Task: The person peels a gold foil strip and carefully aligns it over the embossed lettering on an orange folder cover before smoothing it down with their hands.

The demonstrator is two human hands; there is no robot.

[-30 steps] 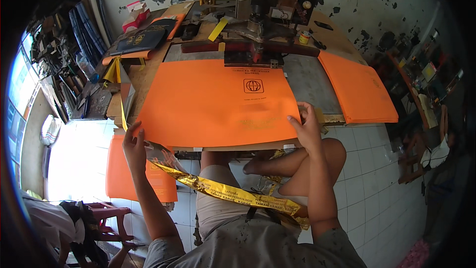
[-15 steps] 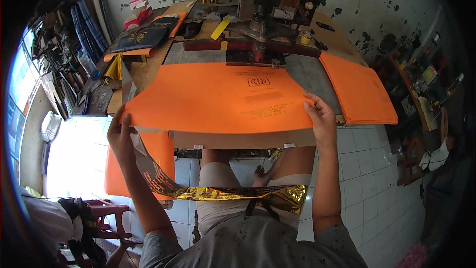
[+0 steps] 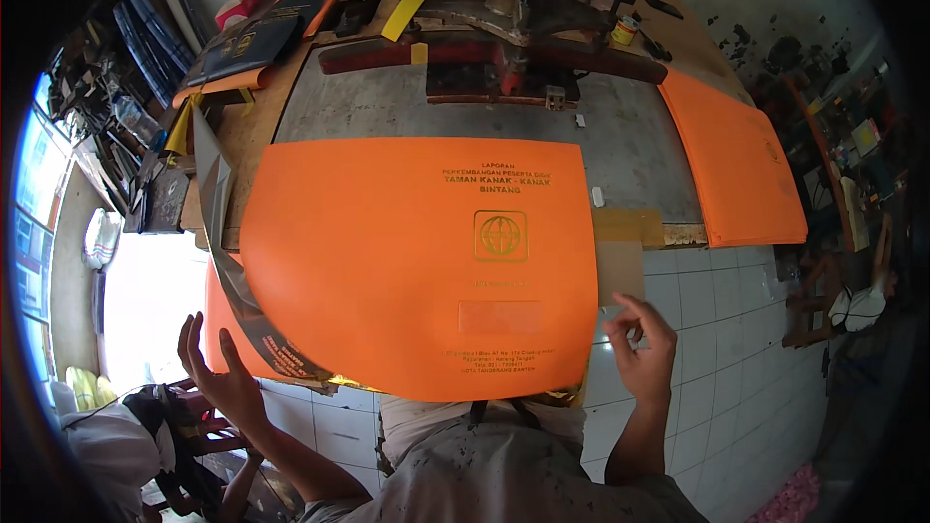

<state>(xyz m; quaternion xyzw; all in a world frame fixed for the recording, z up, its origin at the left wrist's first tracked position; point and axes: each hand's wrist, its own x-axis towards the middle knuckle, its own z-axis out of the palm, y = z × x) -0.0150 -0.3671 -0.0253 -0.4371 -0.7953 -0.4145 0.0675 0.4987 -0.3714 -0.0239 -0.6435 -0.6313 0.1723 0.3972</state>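
A large orange cover sheet lies over the grey worktop, its near edge hanging toward my lap. Gold lettering and a gold globe emblem are printed on its right half. My left hand is off the sheet's near left corner, fingers spread and holding nothing. Beside the lower right edge, my right hand is apart from the sheet, fingers loosely bent and empty. A grey-backed foil strip curves down along the left side and passes beneath the sheet; a bit of its gold shows at the near edge.
A press with a red bar and dark metal head stands behind the sheet. A stack of orange covers sits at the right. Dark blue folders lie far left. Another person's white sleeve shows lower left.
Both hands have let go of the orange sheet and moved down and outward. The sheet has come nearer to me and now lies with its print facing up, covering most of the gold foil.
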